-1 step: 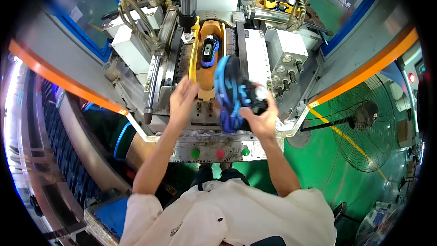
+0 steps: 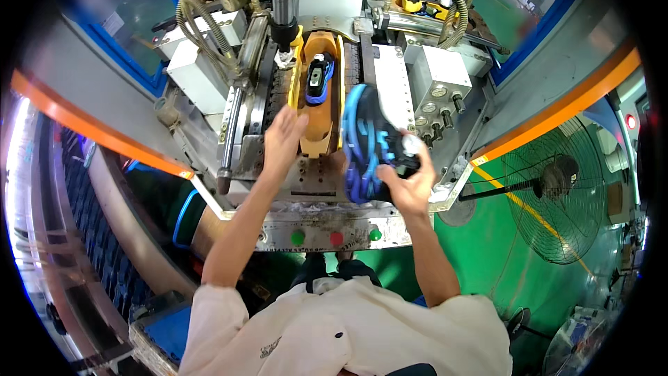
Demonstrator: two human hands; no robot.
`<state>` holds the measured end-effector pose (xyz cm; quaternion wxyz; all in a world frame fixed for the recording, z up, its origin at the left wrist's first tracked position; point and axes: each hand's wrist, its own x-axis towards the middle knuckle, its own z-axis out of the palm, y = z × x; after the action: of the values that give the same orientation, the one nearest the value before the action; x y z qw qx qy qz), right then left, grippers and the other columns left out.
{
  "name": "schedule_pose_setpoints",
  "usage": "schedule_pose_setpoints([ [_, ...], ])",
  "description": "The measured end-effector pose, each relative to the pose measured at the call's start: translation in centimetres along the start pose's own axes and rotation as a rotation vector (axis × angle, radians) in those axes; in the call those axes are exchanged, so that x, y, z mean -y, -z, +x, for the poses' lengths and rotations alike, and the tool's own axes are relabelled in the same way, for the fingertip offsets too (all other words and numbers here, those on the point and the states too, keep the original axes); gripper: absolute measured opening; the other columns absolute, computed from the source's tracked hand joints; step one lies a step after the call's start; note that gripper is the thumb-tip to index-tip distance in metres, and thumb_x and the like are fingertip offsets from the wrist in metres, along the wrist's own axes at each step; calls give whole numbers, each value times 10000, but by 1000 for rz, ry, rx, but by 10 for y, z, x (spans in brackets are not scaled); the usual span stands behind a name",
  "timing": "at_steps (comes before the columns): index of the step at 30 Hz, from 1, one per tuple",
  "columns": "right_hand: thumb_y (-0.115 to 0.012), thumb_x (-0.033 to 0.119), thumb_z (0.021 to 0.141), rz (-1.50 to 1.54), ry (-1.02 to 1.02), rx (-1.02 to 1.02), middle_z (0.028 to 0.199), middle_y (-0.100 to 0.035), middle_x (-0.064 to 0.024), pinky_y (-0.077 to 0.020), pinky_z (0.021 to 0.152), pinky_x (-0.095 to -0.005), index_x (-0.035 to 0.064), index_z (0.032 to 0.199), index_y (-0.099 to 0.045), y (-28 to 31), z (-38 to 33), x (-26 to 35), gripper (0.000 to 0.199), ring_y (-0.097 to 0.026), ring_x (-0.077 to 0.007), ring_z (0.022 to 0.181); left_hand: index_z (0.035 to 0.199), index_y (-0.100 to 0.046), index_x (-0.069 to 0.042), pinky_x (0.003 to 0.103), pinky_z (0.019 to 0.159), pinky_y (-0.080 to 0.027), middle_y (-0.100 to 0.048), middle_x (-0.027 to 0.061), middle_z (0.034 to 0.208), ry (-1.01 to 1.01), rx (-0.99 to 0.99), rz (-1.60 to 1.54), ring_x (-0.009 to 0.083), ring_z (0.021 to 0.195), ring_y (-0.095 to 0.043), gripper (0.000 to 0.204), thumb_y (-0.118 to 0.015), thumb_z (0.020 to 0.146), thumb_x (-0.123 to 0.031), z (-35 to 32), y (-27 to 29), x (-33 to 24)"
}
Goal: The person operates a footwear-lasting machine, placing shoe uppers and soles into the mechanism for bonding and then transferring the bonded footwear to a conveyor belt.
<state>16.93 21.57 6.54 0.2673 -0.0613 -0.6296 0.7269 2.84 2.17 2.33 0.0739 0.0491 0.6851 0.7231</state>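
Observation:
My right hand grips a black and blue shoe and holds it upright over the front plate of a press machine. Just to its left stands a yellow-orange mould with a small blue and black piece lying in its hollow. My left hand is empty, with its fingers spread, and touches the left front edge of that mould. A vertical ram hangs above the mould's far end.
Two green buttons and a red button sit on the machine's front edge. Hoses and white blocks flank the mould. A standing fan is on the green floor at right. Another person's dark sleeve shows at lower left.

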Motion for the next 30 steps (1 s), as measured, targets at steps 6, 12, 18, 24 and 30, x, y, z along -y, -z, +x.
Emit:
schedule_pose_setpoints([
  [6, -711, 33, 641, -282, -108, -310, 1070, -579, -93, -442, 887, -288, -33, 1210, -501, 32, 9, 13, 610, -566, -158, 947, 1252, -413, 60, 422, 940, -426, -515, 269, 1220, 92, -59, 823, 391, 1125, -516, 673, -666, 755, -317, 182, -37, 85],
  [12, -718, 72, 628, -422, -108, -301, 927, -652, -102, -486, 801, -290, -34, 1118, -567, 9, 109, -15, 524, -610, -170, 818, 1072, -522, 57, 423, 826, -456, -597, 217, 1044, 344, -280, 361, 334, 973, -590, 475, -685, 743, -245, 169, -42, 80],
  [18, -802, 277, 622, -1114, -267, 126, 817, -660, -134, -489, 694, -309, -40, 954, -646, -74, 256, -108, 484, -622, -195, 727, 977, -585, -6, 267, 699, -485, -597, 21, 882, 469, -47, -441, 109, 790, -578, 212, -674, 816, -111, -8, 41, -3],
  [24, -715, 238, 685, -1268, -257, 94, 961, -638, -244, -511, 815, -396, -21, 1041, -465, -158, 243, -205, 506, -633, -343, 940, 1224, -453, 33, 276, 861, -441, -566, 69, 1060, 446, -381, -258, 150, 946, -544, 454, -585, 797, -48, -182, 131, -53],
  [30, -706, 264, 714, -1278, -196, 57, 995, -627, -240, -505, 820, -437, 5, 1038, -411, -173, 234, -225, 509, -630, -372, 933, 1178, -495, 13, 275, 764, -461, -576, 57, 980, 262, -1151, -227, 136, 887, -554, 469, -685, 790, -170, -302, 137, -49],
])
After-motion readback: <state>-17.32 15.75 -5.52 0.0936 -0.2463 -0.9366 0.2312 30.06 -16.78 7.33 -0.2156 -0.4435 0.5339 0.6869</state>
